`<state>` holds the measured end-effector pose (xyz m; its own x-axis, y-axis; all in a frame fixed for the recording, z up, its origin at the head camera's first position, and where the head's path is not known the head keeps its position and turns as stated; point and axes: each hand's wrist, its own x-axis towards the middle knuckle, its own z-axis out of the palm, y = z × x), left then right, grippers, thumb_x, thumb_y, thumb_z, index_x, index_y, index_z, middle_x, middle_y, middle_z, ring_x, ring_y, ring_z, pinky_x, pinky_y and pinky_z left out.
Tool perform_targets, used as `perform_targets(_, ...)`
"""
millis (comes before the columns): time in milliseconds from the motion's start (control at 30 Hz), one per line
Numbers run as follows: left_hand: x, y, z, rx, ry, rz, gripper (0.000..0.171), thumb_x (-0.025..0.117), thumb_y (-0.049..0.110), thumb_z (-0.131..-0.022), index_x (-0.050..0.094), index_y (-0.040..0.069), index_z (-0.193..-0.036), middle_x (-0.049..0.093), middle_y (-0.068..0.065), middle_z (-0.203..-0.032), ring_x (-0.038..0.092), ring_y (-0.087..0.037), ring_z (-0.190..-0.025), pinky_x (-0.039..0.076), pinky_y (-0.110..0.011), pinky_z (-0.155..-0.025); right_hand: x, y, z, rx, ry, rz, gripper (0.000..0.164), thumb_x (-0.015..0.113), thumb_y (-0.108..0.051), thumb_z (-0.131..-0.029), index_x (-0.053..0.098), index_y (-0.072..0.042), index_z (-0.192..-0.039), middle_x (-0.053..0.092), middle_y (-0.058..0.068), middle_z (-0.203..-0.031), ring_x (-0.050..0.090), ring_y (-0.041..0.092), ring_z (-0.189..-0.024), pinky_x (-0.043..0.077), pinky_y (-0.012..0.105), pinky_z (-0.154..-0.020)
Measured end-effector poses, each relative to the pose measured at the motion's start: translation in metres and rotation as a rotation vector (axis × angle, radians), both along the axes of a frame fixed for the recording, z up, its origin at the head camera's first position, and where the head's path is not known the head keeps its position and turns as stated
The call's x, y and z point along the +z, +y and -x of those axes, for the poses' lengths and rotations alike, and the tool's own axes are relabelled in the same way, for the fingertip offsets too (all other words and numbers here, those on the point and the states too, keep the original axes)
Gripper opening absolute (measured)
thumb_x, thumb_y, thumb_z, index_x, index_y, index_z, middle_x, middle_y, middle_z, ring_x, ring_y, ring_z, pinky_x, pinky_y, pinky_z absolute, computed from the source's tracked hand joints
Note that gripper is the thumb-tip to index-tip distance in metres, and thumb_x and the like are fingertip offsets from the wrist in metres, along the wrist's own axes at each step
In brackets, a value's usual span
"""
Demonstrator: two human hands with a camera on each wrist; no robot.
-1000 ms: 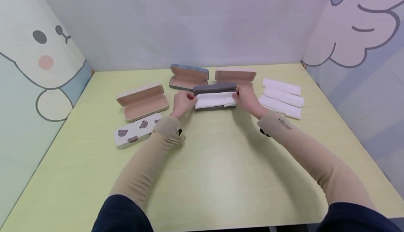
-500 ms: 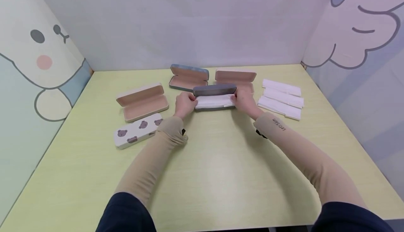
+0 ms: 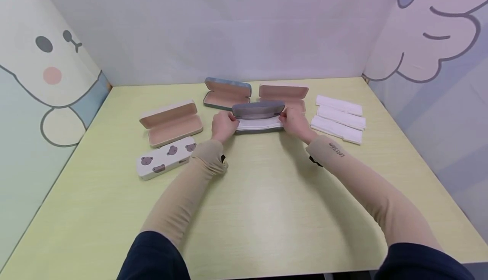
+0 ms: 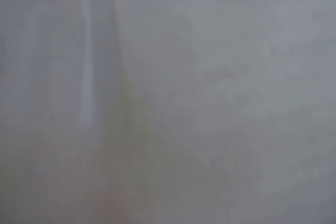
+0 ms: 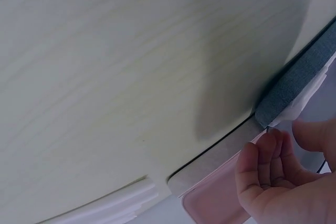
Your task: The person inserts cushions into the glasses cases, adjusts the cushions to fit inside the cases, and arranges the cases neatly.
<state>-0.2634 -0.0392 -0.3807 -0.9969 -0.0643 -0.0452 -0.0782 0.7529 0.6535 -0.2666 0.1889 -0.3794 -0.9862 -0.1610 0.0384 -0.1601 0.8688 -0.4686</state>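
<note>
Near the far side of the table lies a dark grey glasses case (image 3: 259, 109), its lid raised and tilted forward. Inside its base rests a folded white cloth (image 3: 258, 124). At the case's left end, my left hand (image 3: 223, 125) pinches the cloth's end, fingertips partly hidden. My right hand (image 3: 297, 124) is at the other end with curled fingers, thumb and fingertips at the cloth's corner. From the right wrist, my right hand (image 5: 289, 182) shows curled fingers beside the case's blue-grey side (image 5: 294, 87). The left wrist view is too blurred to read.
Behind stand an open blue case (image 3: 227, 92) and an open pink case (image 3: 284, 92). To the left are an open case with tan lining (image 3: 173, 125) and a white bear-print case (image 3: 165, 159). Several folded white cloths (image 3: 339, 119) lie at right.
The cloth has gone down from in front of the lid into the case's base. The lid has then tipped forward and lower. Both hands stay at the case's ends.
</note>
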Motion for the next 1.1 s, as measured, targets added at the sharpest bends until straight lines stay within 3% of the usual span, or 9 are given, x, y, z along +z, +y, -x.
perform_targets(233, 0.002, -0.004, 0.001, 0.011, -0.047, -0.042, 0.044, 0.053, 0.042, -0.093, 0.064, 0.001, -0.101, 0.067, -0.015, -0.105, 0.061, -0.030, -0.101, 0.048, -0.040, -0.088, 0.005, 0.007, 0.000, -0.004, 0.063, 0.077, 0.033, 0.053, -0.013, -0.093, 0.062, 0.002, -0.064, 0.051, 0.002, -0.052, 0.043, 0.011, -0.047, 0.036, 0.024, -0.048)
perform_targets(400, 0.006, -0.003, 0.002, -0.005, -0.089, -0.109, 0.062, 0.044, 0.052, -0.095, 0.052, -0.003, -0.122, 0.058, -0.021, -0.125, 0.053, -0.035, -0.120, 0.042, -0.042, -0.102, 0.006, 0.007, 0.003, -0.034, 0.091, 0.126, 0.039, 0.047, -0.028, -0.096, 0.054, -0.002, -0.068, 0.053, 0.008, -0.062, 0.051, 0.021, -0.062, 0.042, 0.032, -0.060)
perform_targets(600, 0.007, -0.001, 0.002, -0.029, -0.105, -0.155, 0.066, 0.035, 0.055, -0.097, 0.048, -0.002, -0.128, 0.053, -0.021, -0.133, 0.048, -0.034, -0.127, 0.038, -0.042, -0.107, 0.005, -0.002, 0.009, -0.091, 0.114, 0.120, 0.046, 0.041, -0.034, -0.098, 0.052, -0.002, -0.067, 0.052, 0.013, -0.064, 0.052, 0.032, -0.077, 0.042, 0.042, -0.077)
perform_targets(800, 0.007, 0.002, 0.003, -0.031, -0.118, -0.154, 0.064, 0.031, 0.054, -0.098, 0.050, -0.001, -0.125, 0.056, -0.020, -0.129, 0.049, -0.034, -0.125, 0.039, -0.042, -0.106, 0.007, -0.010, 0.006, -0.124, -0.029, 0.124, 0.044, 0.030, -0.040, -0.101, 0.043, -0.006, -0.075, 0.045, 0.016, -0.078, 0.051, 0.035, -0.087, 0.042, 0.046, -0.092)
perform_targets(900, 0.008, 0.003, 0.002, -0.024, -0.133, -0.163, 0.063, 0.032, 0.055, -0.098, 0.051, 0.001, -0.124, 0.056, -0.019, -0.128, 0.051, -0.032, -0.122, 0.041, -0.041, -0.103, 0.008, -0.011, 0.005, -0.116, -0.067, 0.147, 0.044, 0.026, -0.040, -0.101, 0.044, -0.003, -0.087, 0.047, 0.021, -0.091, 0.051, 0.034, -0.089, 0.043, 0.046, -0.090)
perform_targets(1000, 0.010, 0.002, 0.002, -0.026, -0.165, -0.188, 0.061, 0.034, 0.055, -0.097, 0.053, 0.003, -0.122, 0.058, -0.017, -0.123, 0.056, -0.029, -0.107, 0.048, -0.040, -0.091, 0.009, -0.010, 0.005, -0.103, -0.065, 0.151, 0.043, 0.027, -0.039, -0.102, 0.043, -0.003, -0.084, 0.045, 0.017, -0.082, 0.049, 0.031, -0.079, 0.044, 0.043, -0.080)
perform_targets(1100, 0.012, 0.000, 0.003, -0.033, -0.201, -0.228, 0.059, 0.037, 0.055, -0.097, 0.054, 0.004, -0.120, 0.059, -0.016, -0.117, 0.058, -0.024, -0.088, 0.054, -0.038, -0.077, 0.012, -0.007, 0.007, -0.075, -0.072, 0.130, 0.042, 0.028, -0.037, -0.102, 0.037, -0.009, -0.072, 0.035, 0.007, -0.069, 0.045, 0.027, -0.068, 0.042, 0.039, -0.071)
